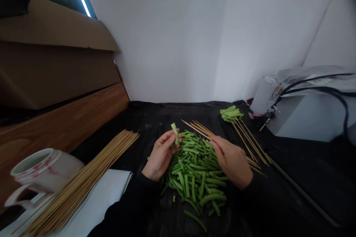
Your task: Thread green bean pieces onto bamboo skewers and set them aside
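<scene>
While the left hand (164,153) pinches a bean piece (175,129) between thumb and fingers, its long axis near upright with the top leaning left, the right hand (233,161) is closed round several thin skewers (200,129). Their tips slant toward the desk's (155,113) far edge and end just right of the bean piece, apparently apart from it. Between and below both hands spreads a pile of cut green beans (194,170), the nearest obstacle. Toward the far right corner lies a threaded bean bunch (231,114); along the left side, a skewer bundle (91,177) slants over a white sheet (111,185), beside a mug (41,177).
</scene>
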Demonstrator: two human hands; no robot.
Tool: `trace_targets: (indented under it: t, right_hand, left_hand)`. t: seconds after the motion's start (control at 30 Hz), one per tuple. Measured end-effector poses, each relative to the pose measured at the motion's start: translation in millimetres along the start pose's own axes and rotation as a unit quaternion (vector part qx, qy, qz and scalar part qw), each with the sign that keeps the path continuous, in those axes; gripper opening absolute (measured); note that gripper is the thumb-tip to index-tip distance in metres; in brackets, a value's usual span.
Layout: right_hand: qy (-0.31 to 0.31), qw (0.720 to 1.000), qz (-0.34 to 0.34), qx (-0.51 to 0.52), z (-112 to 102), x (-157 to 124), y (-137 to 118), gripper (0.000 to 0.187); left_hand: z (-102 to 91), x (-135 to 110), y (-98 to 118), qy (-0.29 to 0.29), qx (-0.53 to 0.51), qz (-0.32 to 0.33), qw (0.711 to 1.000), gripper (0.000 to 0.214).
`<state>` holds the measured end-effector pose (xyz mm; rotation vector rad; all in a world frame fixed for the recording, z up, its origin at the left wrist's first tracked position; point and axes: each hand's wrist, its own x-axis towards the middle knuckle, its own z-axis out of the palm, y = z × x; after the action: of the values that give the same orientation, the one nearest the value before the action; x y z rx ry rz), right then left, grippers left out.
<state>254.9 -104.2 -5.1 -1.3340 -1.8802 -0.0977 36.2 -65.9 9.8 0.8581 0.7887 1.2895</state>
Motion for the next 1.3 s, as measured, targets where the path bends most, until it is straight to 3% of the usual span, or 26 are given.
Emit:
trace_targets:
  t: [0.17,0.37,1.1,1.3]
  right_hand:
    - [0.018,0.996,-0.07,-0.043,7.9,-4.8,0.8,0.024]
    - [0.03,0.993,-0.099,-0.056,10.2,-7.1,1.4,0.024]
    - [0.017,0.987,-0.123,-0.105,7.7,-7.9,-0.7,0.027]
    - [0.015,0.98,-0.142,-0.135,6.6,-8.2,0.2,0.029]
  left_hand:
    - [-6.1,4.5,-1.9,-0.002,-0.098,-0.04,0.994,0.023]
    - [-5.6,4.2,-0.8,-0.003,-0.13,-0.053,0.99,0.019]
    - [-7.5,4.2,-0.4,0.009,-0.11,-0.043,0.993,0.021]
    - [-8.1,5.5,-1.1,0.042,-0.079,-0.026,0.996,0.024]
